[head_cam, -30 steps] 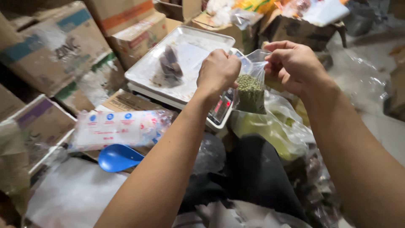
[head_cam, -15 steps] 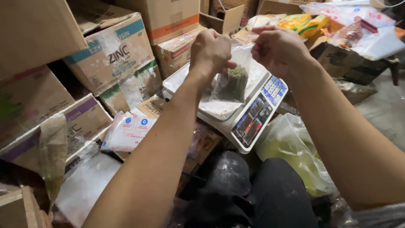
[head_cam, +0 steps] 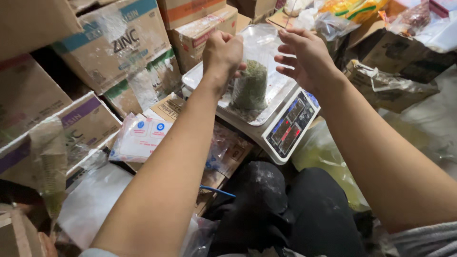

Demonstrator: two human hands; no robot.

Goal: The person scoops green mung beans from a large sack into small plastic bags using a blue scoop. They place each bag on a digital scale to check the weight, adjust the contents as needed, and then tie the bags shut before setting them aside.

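My left hand [head_cam: 222,52] pinches the top of a small clear plastic bag [head_cam: 251,84] filled with green dried herb. The bag hangs just above the steel tray of a digital weighing scale [head_cam: 284,124]. My right hand [head_cam: 304,56] hovers to the right of the bag with its fingers spread, apart from the plastic. A dark heap of herb lies on the tray under the bag.
Cardboard boxes [head_cam: 110,44] are stacked at left and along the back. A white and blue packet stack [head_cam: 139,138] lies left of the scale. A large yellowish plastic bag [head_cam: 322,157] sits right of the scale. More bags and boxes crowd the top right [head_cam: 390,71].
My right hand has let go of the bag and opened; my left hand alone holds it. The view has shifted, with the scale now nearer the centre.
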